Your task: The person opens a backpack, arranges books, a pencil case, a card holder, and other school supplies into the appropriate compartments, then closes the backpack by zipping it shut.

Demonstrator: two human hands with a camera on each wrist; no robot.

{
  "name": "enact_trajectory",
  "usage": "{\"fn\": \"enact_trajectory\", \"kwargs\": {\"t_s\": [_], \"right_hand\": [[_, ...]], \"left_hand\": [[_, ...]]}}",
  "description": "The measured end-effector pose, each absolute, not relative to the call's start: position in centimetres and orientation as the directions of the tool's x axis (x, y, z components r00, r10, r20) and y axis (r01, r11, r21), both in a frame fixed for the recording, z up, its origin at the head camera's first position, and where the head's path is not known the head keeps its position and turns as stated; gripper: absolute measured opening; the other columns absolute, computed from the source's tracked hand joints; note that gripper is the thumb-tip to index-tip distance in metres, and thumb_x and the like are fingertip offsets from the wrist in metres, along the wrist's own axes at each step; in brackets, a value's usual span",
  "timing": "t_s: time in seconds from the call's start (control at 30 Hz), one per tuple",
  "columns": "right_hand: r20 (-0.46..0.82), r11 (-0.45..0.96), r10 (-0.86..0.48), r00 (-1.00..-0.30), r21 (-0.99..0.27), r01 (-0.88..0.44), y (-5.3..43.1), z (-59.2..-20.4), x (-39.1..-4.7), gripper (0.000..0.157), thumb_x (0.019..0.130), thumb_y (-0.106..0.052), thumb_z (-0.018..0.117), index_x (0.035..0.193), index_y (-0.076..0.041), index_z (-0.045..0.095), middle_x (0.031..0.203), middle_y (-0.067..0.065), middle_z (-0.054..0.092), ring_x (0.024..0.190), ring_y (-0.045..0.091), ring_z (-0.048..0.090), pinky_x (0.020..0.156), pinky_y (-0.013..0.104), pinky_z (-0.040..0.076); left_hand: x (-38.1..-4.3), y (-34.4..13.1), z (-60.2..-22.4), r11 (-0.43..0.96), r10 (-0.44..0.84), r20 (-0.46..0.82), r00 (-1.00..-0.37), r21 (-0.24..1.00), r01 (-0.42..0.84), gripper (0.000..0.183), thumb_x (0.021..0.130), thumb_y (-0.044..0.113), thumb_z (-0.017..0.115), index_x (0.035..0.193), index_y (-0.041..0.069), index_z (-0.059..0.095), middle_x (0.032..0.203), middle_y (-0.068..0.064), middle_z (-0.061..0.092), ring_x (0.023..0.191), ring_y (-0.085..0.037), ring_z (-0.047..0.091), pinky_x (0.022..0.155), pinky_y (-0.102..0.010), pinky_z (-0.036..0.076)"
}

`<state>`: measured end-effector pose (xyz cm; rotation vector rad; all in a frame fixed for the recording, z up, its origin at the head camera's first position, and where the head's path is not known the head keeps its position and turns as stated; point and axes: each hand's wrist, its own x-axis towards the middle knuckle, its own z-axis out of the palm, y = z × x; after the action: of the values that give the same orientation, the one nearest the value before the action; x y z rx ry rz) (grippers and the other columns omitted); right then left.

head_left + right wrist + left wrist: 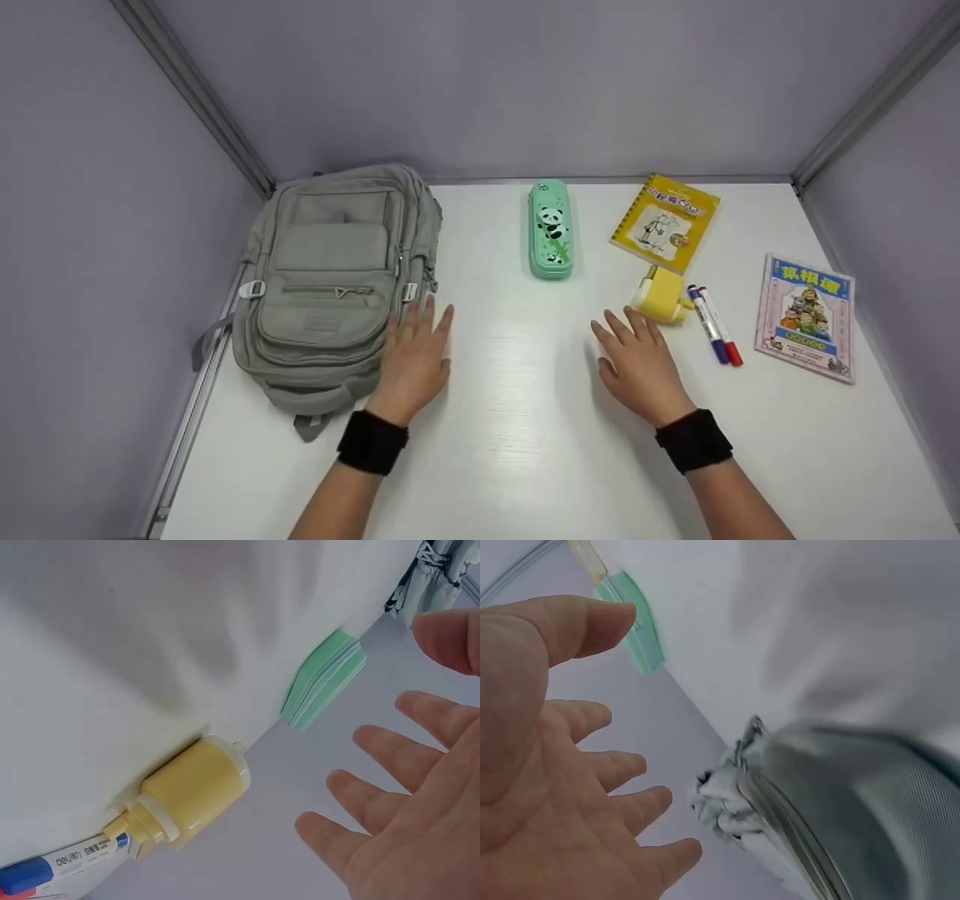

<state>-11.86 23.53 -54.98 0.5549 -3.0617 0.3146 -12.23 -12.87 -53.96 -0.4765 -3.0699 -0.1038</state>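
My left hand (pixel 412 364) is held over the lower right edge of a grey backpack (pixel 322 247), fingers spread and straight. In the left wrist view its palm (pixel 555 787) shows with nothing in it, apart from the bag. My right hand (pixel 641 367) hovers palm down over the white table, its fingers loosely spread and holding nothing. Closest to it is a yellow-and-white bottle-shaped object (pixel 660 296) with a small knob, lying just beyond the fingertips. The right wrist view shows this yellow object apart from the fingers (pixel 382 757).
A green panda pencil case (pixel 551 229) lies at the back middle. A yellow spiral notebook (pixel 666 223) is right of it. Two whiteboard markers, one blue-capped (pixel 707 324) and one red-capped (pixel 721 325), lie near a pink comic book (pixel 806 316). Grey panels (pixel 510 90) border the table.
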Motion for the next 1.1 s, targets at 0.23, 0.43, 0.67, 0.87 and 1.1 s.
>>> {"fn": "enact_trajectory", "kwargs": {"t_s": [0.23,0.43,0.67,0.87,1.1], "right_hand": [[0.111,0.865,-0.456,-0.883,-0.18,-0.469,23.1,-54.8,-12.1,0.048,0.094,-0.02,0.072,0.139,-0.009,0.063,0.148,0.016,0.054,0.145,0.04,0.037,0.119,0.061,0.02],[0.08,0.82,-0.487,-0.869,-0.3,-0.487,21.5,-55.0,-12.6,0.047,0.097,-0.019,0.068,0.142,-0.008,0.061,0.15,0.015,0.053,0.144,0.037,0.04,0.118,0.054,0.026],[0.034,0.759,-0.515,-0.857,-0.446,-0.474,18.4,-54.9,-13.2,0.048,0.1,-0.022,0.065,0.145,-0.005,0.057,0.151,0.016,0.051,0.143,0.036,0.041,0.116,0.051,0.033],[-0.015,0.695,-0.499,-0.867,-0.604,-0.389,15.3,-54.9,-13.6,0.055,0.104,-0.031,0.059,0.151,-0.004,0.049,0.153,0.014,0.049,0.142,0.031,0.044,0.115,0.047,0.035],[-0.149,0.519,-0.417,-0.896,-0.849,-0.1,12.7,-55.1,-14.1,0.062,0.106,-0.036,0.056,0.155,-0.001,0.04,0.152,0.019,0.048,0.136,0.035,0.051,0.109,0.047,0.043]], "left_hand": [[-10.5,-20.4,-54.5,0.98,0.186,-0.049,-0.981,0.088,0.181,0.086,0.092,0.038,0.076,0.157,0.001,0.035,0.161,-0.028,0.029,0.146,-0.05,0.028,0.111,-0.074,0.019],[-10.1,-21.1,-55.6,0.971,0.226,0.018,-0.974,0.071,0.227,0.058,0.097,0.005,0.067,0.151,-0.002,0.046,0.149,-0.029,0.046,0.13,-0.053,0.048,0.094,-0.058,0.052],[-10.4,-17.3,-55.2,0.964,0.265,0.013,-0.964,0.034,0.266,0.053,0.093,-0.008,0.066,0.145,-0.004,0.053,0.141,-0.032,0.053,0.117,-0.052,0.059,0.075,-0.05,0.059],[-10.5,-12.6,-54.5,0.953,0.302,-0.021,-0.953,-0.025,0.302,0.05,0.094,-0.003,0.067,0.142,-0.005,0.055,0.132,-0.033,0.059,0.103,-0.042,0.067,0.078,-0.043,0.059],[-10.4,-6.7,-54.0,0.961,0.273,-0.005,-0.962,-0.049,0.273,0.043,0.096,0.007,0.067,0.137,-0.005,0.06,0.123,-0.031,0.064,0.092,-0.034,0.07,0.073,-0.038,0.059]]}}
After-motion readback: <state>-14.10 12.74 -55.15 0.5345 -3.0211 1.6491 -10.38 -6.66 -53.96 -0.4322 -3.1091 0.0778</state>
